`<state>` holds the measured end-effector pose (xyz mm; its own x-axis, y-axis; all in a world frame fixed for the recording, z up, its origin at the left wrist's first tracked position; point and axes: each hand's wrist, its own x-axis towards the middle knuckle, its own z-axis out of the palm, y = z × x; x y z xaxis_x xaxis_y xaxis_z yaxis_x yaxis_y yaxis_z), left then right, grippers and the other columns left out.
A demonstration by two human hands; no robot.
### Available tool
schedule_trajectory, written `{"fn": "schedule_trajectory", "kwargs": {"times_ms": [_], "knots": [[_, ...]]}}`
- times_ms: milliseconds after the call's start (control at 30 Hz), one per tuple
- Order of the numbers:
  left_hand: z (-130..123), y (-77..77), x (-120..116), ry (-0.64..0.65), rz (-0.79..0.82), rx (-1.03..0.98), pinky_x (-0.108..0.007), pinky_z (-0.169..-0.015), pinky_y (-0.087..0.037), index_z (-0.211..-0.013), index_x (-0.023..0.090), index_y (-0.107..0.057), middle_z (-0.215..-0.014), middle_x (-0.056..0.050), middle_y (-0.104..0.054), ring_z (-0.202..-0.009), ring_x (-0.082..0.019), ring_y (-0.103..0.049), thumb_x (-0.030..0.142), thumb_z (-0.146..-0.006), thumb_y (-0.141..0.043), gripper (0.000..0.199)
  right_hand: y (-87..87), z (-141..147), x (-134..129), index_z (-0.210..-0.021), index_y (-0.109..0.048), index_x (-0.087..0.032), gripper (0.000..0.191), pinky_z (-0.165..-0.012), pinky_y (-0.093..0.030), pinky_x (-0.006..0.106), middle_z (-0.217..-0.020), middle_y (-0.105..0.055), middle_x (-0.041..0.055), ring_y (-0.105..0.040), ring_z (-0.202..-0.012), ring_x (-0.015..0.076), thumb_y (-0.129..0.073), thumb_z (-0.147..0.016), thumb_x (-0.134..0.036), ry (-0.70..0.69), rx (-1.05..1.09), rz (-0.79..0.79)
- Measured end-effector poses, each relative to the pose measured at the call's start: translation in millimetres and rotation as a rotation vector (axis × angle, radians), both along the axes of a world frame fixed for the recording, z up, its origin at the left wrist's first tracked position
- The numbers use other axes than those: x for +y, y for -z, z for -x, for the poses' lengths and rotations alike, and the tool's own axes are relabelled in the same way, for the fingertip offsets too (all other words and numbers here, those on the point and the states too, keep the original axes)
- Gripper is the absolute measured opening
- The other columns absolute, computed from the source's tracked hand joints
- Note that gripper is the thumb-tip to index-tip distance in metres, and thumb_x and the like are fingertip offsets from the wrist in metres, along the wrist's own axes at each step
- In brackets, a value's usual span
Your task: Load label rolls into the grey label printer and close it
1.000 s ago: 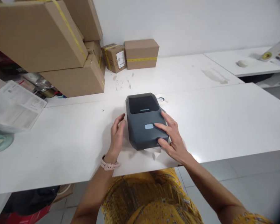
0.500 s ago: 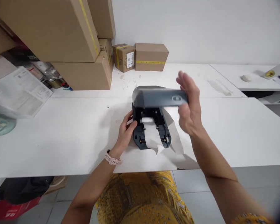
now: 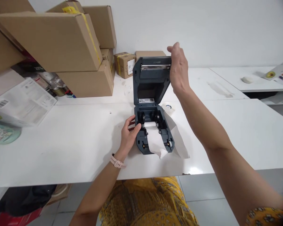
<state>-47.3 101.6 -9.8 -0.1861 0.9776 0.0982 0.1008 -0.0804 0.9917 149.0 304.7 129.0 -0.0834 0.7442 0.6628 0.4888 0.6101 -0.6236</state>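
Observation:
A dark grey label printer [image 3: 166, 135] sits on the white table with its lid [image 3: 153, 80] raised nearly upright. From the small white roll [image 3: 150, 124] in its bay, a white paper strip [image 3: 156, 141] runs out over the front edge, its end torn and curled. My left hand [image 3: 129, 133] grips the left side of the printer's base, thumb on the rim. At the lid's upper right edge is my right hand [image 3: 180, 70], holding it; part of its grip is hidden. Another loose paper strip [image 3: 179, 139] lies beside the printer on the right.
Stacked cardboard boxes [image 3: 85, 84] stand at the back left, with a small taped box [image 3: 124, 64] behind the printer. A white printed carton [image 3: 25, 100] is at the far left. Farther right, a round white object [image 3: 247, 80] lies on the table.
My right hand has swung the lid up and back, exposing its inner side and the bay. My left hand stays on the base. The view has tilted slightly upward.

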Motion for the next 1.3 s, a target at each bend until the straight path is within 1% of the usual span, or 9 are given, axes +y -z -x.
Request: {"fn": "schedule_trajectory", "kwargs": {"times_ms": [100,200,300,400,500,700,1000,1200,1300], "knots": [[0,-7.0,6,-0.01,0.024,0.072,-0.039,-0.096,-0.054,-0.138,0.025,-0.059,-0.142,-0.013,-0.063,-0.126,-0.028,-0.061,0.055,-0.088,-0.073,0.06,-5.9,-1,-12,-0.149,-0.044,-0.021,0.076,-0.114,-0.047,0.041,-0.147,-0.059,0.0112,-0.056,-0.14,0.0247,-0.016,-0.102,-0.075,-0.014,0.0,-0.016],[3,-14.3,11,-0.021,0.087,0.212,-0.038,-0.088,-0.053,-0.14,0.027,-0.058,-0.135,-0.012,-0.063,-0.111,-0.026,-0.062,0.054,-0.085,-0.076,0.064,-5.4,-4,-51,-0.15,-0.041,-0.023,0.062,-0.111,-0.051,0.04,-0.153,-0.053,0.013,-0.055,-0.141,0.0242,-0.027,-0.108,-0.065,0.075,0.046,-0.221],[7,-19.4,14,-0.025,0.112,0.346,-0.037,-0.082,-0.051,-0.141,0.027,-0.057,-0.121,-0.009,-0.063,-0.096,-0.022,-0.061,0.05,-0.085,-0.074,0.063,12.8,-12,-90,-0.13,-0.061,-0.025,0.041,-0.099,-0.057,0.043,-0.129,-0.07,0.0103,-0.068,-0.119,0.0247,-0.033,-0.111,-0.047,0.05,-0.139,-0.334],[7,-22.4,17,-0.001,0.129,0.415,-0.036,-0.079,-0.048,-0.144,0.024,-0.055,-0.104,-0.006,-0.063,-0.087,-0.021,-0.06,0.05,-0.086,-0.072,0.066,41.4,-18,-105,-0.101,-0.074,-0.023,0.026,-0.094,-0.057,0.044,-0.098,-0.081,0.0063,-0.075,-0.089,0.0238,-0.048,-0.103,-0.026,-0.233,-0.604,-0.185],[5,-25.5,25,0.012,0.142,0.469,-0.035,-0.076,-0.046,-0.148,0.021,-0.051,-0.09,-0.002,-0.06,-0.081,-0.022,-0.059,0.053,-0.085,-0.073,0.074,61.8,-10,-99,-0.103,-0.077,-0.021,0.033,-0.113,-0.045,0.049,-0.096,-0.083,0.0074,-0.076,-0.091,0.023,-0.048,-0.095,-0.009,-0.434,-0.996,-0.041],[9,-30.2,36,0.101,0.152,0.511,-0.03,-0.069,-0.043,-0.154,0.022,-0.044,-0.084,0.001,-0.059,-0.077,-0.019,-0.059,0.049,-0.085,-0.072,0.079,56.9,19,-88,-0.107,-0.078,-0.014,0.037,-0.124,-0.022,0.053,-0.096,-0.081,0.013,-0.074,-0.101,0.0263,-0.048,-0.089,-0.005,-0.689,-1.332,0.257],[23,-17.8,41,0.215,0.132,0.44,-0.028,-0.068,-0.046,-0.163,0.025,-0.033,-0.086,0.001,-0.056,-0.076,-0.017,-0.055,0.038,-0.086,-0.071,0.087,50.0,14,-82,-0.13,-0.068,-0.014,0.044,-0.128,-0.011,0.056,-0.111,-0.078,0.0116,-0.069,-0.115,0.0289,-0.058,-0.087,-0.012,-0.809,-1.292,0.395],[36,-16.5,42,0.385,0.21,0.193,-0.023,-0.055,-0.049,-0.168,0.032,-0.018,-0.095,-0.002,-0.053,-0.073,-0.014,-0.054,0.035,-0.091,-0.066,0.091,39.1,-16,-69,-0.147,-0.055,-0.019,0.058,-0.104,-0.048,0.044,-0.123,-0.072,0.0113,-0.063,-0.117,0.0284,-0.067,-0.091,-0.029,-0.916,-0.905,0.591],[36,-19.5,41,0.384,0.219,0.175,-0.022,-0.054,-0.051,-0.168,0.031,-0.022,-0.095,-0.001,-0.051,-0.071,-0.012,-0.053,0.036,-0.092,-0.066,0.088,29.7,-48,-71,-0.152,-0.05,-0.023,0.061,-0.097,-0.051,0.035,-0.131,-0.067,0.0103,-0.063,-0.114,0.0224,-0.067,-0.096,-0.04,-0.983,-0.597,0.589]]}}
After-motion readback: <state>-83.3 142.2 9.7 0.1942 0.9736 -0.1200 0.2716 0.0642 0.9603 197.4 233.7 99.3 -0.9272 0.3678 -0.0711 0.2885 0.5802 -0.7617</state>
